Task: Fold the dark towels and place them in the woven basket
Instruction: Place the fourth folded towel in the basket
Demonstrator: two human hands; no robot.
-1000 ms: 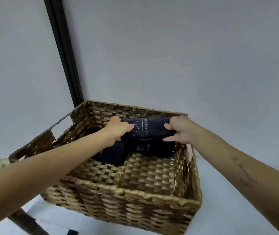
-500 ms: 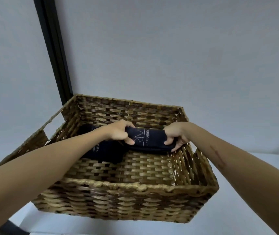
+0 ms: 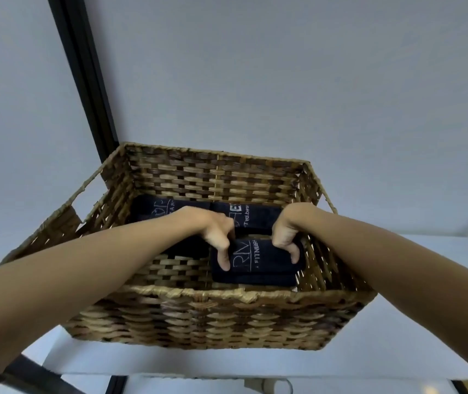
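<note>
1. Head view: a woven basket [image 3: 198, 314] sits on a white worktop [image 3: 426, 322], close to its near edge.
2. A folded dark towel [image 3: 258, 265] lies in the basket's near right corner, on the basket floor as far as I can tell. It has white letters on top.
3. Two more folded towels lie along the far wall: a far left towel [image 3: 162, 207] and a far right towel [image 3: 252, 218].
4. The towel looks soft and light. It will bend and could come open if lifted by one end. I think it is best to hold both short ends at once, so the folds stay shut.
5. The left hand [image 3: 217, 237] reaches down at the towel's left end. Its fingers are bent and one fingertip presses on the top. It seems to pinch that end.
6. The right hand [image 3: 284, 237] is at the right end. Its fingers curl over the edge and grip the towel.
7. Both hands are closed on the towel, not spread out.
8. I think the towel is being set down, and the hands can let go next.
</note>
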